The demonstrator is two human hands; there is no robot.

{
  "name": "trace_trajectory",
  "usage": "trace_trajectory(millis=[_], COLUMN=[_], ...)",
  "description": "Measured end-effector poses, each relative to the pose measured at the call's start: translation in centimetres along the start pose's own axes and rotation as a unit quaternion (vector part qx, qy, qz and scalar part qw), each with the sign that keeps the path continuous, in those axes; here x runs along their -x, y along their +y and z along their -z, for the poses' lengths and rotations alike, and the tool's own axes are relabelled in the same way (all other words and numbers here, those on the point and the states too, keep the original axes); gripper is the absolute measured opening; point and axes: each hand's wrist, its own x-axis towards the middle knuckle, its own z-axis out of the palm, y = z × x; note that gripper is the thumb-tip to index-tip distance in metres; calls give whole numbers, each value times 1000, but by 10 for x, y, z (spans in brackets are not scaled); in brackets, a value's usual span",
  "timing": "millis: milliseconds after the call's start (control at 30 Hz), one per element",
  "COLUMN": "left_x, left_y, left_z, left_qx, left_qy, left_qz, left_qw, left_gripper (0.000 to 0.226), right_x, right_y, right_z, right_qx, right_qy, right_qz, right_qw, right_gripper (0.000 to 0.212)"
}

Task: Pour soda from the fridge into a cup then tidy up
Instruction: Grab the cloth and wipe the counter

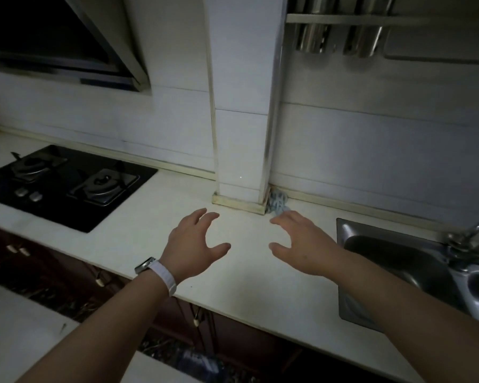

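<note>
Both hands, left [194,246] and right [302,244], hover spread and empty over the bare surface [233,286] between hob [67,186] and sink [393,269]. No soda, cup or fridge is in view. A chilled soda is likely heavy, rigid and slick with condensation, so gripping it round the middle seems wisest.

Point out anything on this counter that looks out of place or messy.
Only the crumpled bluish cloth, wedged on the counter where the pillar meets the wall. No spill shows. Both hands, left hand and right hand, are open and empty.
</note>
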Motion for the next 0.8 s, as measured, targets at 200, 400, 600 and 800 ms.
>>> trace_trajectory(millis=[200,400,600,800], left_x=[-24,-78,-136,-195], left_y=[-9,-16,-7,-18], left_z=[-16,-21,-45,-77], left_qx=[-5,-21,-10,-6], left_qy=[-13,-37,-55,-97], left_qz=[16,30,13,-27], left_qw=[1000,999,998,995], left_gripper=[73,80,81,77], right_x=[-45,-109,-155,-196], right_y=[23,49,86,119], right_z=[-12,-15,-21,-36], right_qx=[-11,-26,-37,-41], right_qy=[-12,-2,-14,-41], right_qz=[-2,-2,-26,-87], right_qw=[1000,1000,999,995], right_gripper=[64,62,62,62])
